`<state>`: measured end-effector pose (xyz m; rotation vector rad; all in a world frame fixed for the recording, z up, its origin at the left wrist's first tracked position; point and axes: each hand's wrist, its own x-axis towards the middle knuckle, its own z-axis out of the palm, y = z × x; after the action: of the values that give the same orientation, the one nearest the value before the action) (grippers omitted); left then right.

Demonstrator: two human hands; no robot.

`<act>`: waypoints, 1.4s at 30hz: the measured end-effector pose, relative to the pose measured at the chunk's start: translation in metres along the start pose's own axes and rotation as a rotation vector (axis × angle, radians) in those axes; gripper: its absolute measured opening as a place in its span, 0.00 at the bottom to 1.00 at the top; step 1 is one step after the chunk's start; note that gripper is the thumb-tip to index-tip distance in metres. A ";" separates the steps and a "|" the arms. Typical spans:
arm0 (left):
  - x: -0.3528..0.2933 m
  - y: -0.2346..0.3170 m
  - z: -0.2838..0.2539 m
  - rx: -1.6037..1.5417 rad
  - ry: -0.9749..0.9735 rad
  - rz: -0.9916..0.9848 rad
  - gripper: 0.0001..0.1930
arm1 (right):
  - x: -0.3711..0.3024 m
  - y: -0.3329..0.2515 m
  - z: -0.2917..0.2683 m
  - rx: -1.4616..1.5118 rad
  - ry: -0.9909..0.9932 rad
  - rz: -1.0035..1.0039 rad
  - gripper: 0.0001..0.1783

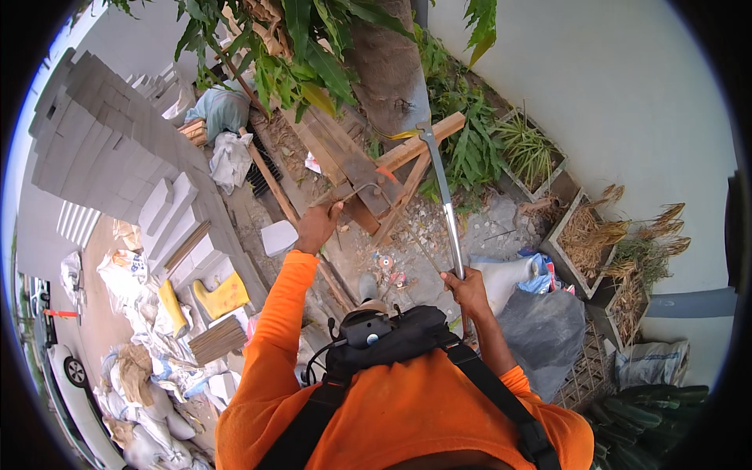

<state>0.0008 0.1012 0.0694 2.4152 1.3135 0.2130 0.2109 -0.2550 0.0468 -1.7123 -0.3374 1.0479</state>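
My left hand (317,225) is closed around a thin bent metal rod (363,188), whose curved end lies over the wooden planks of a low bench (360,168). To the right, my right hand (468,290) grips a long silver metal bar tool (450,219). Its flat, notched head reaches up to a wooden crosspiece (427,143) by the tree trunk. Another thin rod (424,249) slants down toward my right fingers; whether it is part of the bent rod, I cannot tell. An orange-red piece (387,175) sits on the planks.
Grey blocks (102,133) are stacked at the left, with yellow rubber boots (219,296) below them. Leafy branches (313,55) hang beside the tree trunk (384,70). Planter boxes (583,235) line the right wall. A dark grey sheet (540,333) lies near my right forearm.
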 end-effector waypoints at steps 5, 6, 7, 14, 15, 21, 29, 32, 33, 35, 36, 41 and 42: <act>0.028 -0.023 0.017 -0.052 -0.078 0.021 0.30 | 0.000 -0.016 0.007 -0.112 0.001 0.001 0.14; 0.026 -0.013 0.006 -0.100 -0.096 -0.003 0.30 | -0.002 -0.015 0.011 -0.126 0.015 -0.021 0.14; 0.029 -0.005 -0.003 -0.110 -0.079 -0.006 0.30 | -0.001 -0.016 0.014 -0.141 0.028 -0.042 0.13; 0.041 -0.018 0.006 -0.225 -0.136 0.001 0.29 | -0.010 -0.017 0.017 -0.090 -0.019 0.049 0.09; 0.041 -0.018 0.000 -0.285 -0.170 0.011 0.29 | -0.010 -0.027 0.022 -0.093 -0.009 0.069 0.09; 0.045 -0.026 0.001 -0.226 -0.191 0.042 0.27 | -0.017 -0.053 0.036 -0.127 0.066 0.202 0.10; 0.052 -0.030 -0.004 -0.422 -0.305 -0.021 0.28 | -0.014 -0.046 0.042 -0.150 0.160 0.223 0.13; 0.052 -0.030 -0.003 -0.394 -0.287 0.011 0.27 | -0.017 -0.045 0.046 -0.121 0.185 0.247 0.13; 0.052 -0.029 -0.002 -0.364 -0.271 0.017 0.27 | -0.018 -0.046 0.046 -0.118 0.185 0.244 0.13; 0.052 -0.027 -0.004 -0.320 -0.292 -0.006 0.28 | -0.018 -0.043 0.046 -0.114 0.195 0.244 0.13; 0.053 -0.026 -0.005 -0.298 -0.301 -0.016 0.28 | -0.019 -0.041 0.046 -0.112 0.201 0.242 0.13; 0.052 -0.030 0.002 -0.337 -0.304 -0.025 0.30 | -0.018 -0.051 0.042 -0.089 0.138 0.224 0.12; 0.051 -0.032 0.004 -0.332 -0.279 -0.015 0.31 | -0.018 -0.057 0.043 -0.084 0.120 0.216 0.11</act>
<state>0.0058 0.1585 0.0502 2.0685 1.0767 0.0778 0.1819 -0.2165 0.1020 -1.9097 -0.1229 1.0926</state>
